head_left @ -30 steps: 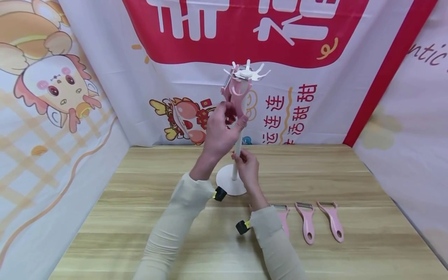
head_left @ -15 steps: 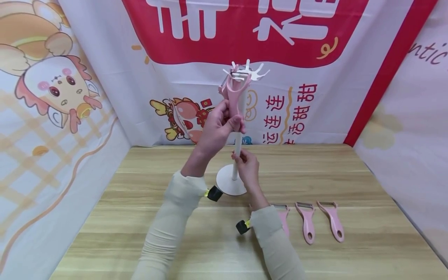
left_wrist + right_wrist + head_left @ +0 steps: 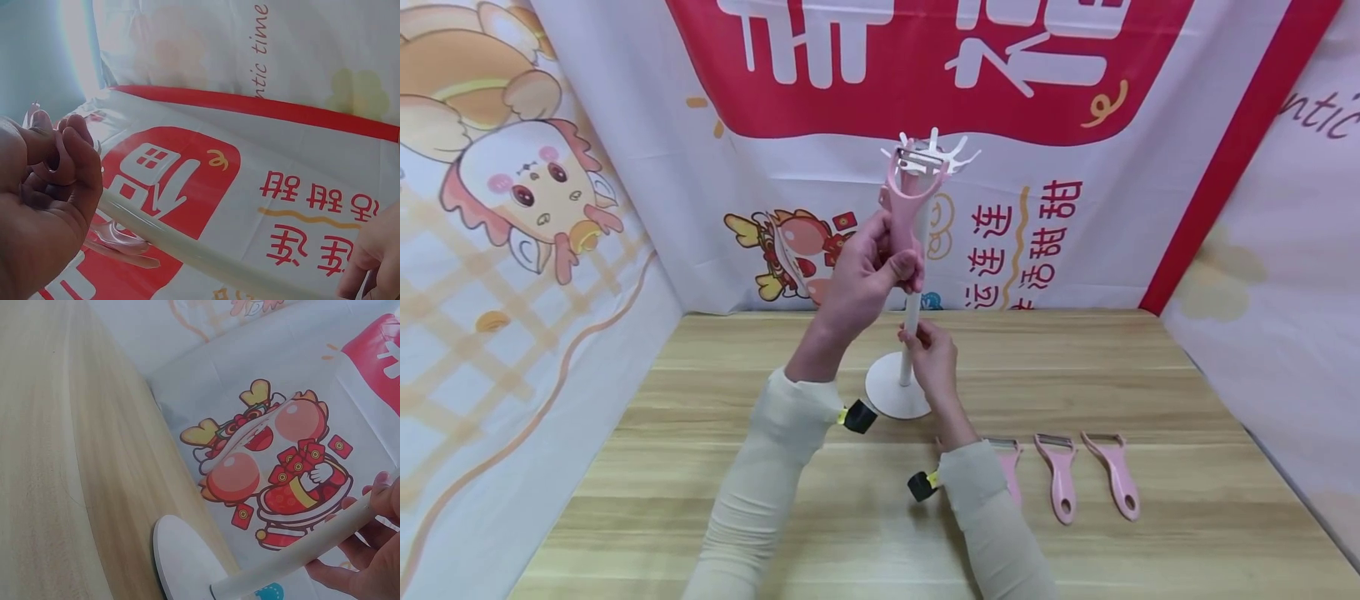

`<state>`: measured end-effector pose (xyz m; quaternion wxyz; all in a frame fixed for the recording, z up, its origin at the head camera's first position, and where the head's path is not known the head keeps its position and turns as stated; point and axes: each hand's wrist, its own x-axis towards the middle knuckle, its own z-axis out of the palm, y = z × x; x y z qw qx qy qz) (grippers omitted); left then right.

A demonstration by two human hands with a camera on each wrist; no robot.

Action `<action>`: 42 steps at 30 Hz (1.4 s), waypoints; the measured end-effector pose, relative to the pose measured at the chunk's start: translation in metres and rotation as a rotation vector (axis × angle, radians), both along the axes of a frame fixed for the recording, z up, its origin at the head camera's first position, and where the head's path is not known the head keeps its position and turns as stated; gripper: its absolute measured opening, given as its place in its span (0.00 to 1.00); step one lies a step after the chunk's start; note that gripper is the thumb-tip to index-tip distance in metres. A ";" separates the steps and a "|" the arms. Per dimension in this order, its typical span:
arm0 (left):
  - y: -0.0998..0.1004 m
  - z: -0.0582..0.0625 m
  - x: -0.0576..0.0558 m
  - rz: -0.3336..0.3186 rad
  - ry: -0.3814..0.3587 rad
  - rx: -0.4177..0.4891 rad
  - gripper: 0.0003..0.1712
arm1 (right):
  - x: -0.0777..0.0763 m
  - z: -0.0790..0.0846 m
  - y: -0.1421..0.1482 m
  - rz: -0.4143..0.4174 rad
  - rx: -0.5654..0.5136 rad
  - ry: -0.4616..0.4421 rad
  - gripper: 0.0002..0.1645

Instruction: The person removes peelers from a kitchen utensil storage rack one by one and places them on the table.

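A pink peeler (image 3: 904, 218) is held by its handle in my left hand (image 3: 859, 279), with its blade end up in front of the hooked top (image 3: 958, 158) of a white stand. Whether it touches a hook I cannot tell. Behind the white pole in the left wrist view, part of another pink peeler (image 3: 122, 240) shows. My right hand (image 3: 934, 360) grips the stand's pole (image 3: 912, 315) low down, just above the round white base (image 3: 886, 392). In the right wrist view, thumb and fingers lie around the pole (image 3: 300, 559).
Three visible pink peelers lie on the wooden table (image 3: 700, 492) at the right: one partly under my right sleeve (image 3: 992, 500), a middle peeler (image 3: 1060, 479) and a rightmost peeler (image 3: 1116, 475). A printed cloth (image 3: 715, 250) hangs close behind the stand.
My left hand has shifted slightly left and down, and the peeler in it now faces forward, its blade end in front of the hooks. The right hand has stayed on the pole.
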<state>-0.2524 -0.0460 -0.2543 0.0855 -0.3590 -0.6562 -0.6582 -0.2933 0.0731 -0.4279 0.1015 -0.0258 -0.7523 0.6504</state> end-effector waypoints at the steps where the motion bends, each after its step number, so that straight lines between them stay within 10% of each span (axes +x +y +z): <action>1: 0.000 0.000 0.001 0.003 0.007 -0.007 0.15 | 0.000 0.000 0.000 -0.002 0.002 -0.002 0.11; 15: -0.017 -0.013 0.022 0.063 0.041 -0.078 0.14 | 0.002 0.003 0.001 -0.004 0.008 0.007 0.13; 42: -0.084 -0.089 0.063 0.006 -0.273 -0.245 0.12 | 0.004 0.007 -0.002 -0.016 0.000 -0.042 0.13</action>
